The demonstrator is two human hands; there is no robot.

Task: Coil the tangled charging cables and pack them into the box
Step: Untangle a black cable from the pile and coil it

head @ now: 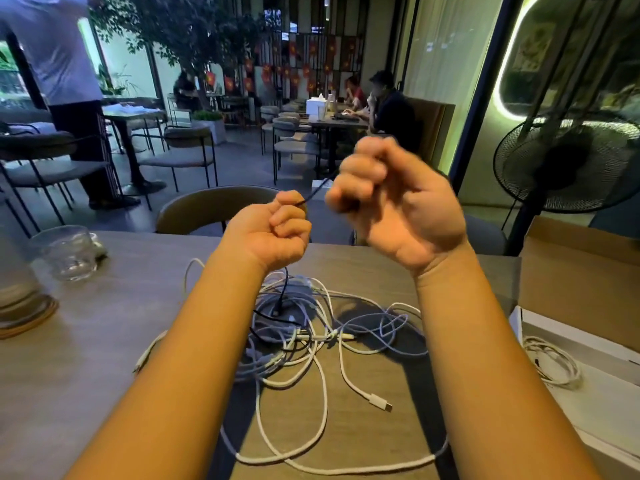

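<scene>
Left hand (277, 233) clenched on black cable (313, 195), right hand (388, 206) fisted on same cable, blurry; both raised above table (104, 323). Cable tail drops from left fist into tangled pile (311, 327) centre of table. Box (588, 386) right, one white coil (550, 362) inside. Advice: keep even loops, draw slack slowly so black strand slips free without snagging white ones

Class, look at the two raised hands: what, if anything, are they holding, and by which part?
A black cable, pinched along its length between left hand and right hand; its lower run hangs into the tangle.
</scene>
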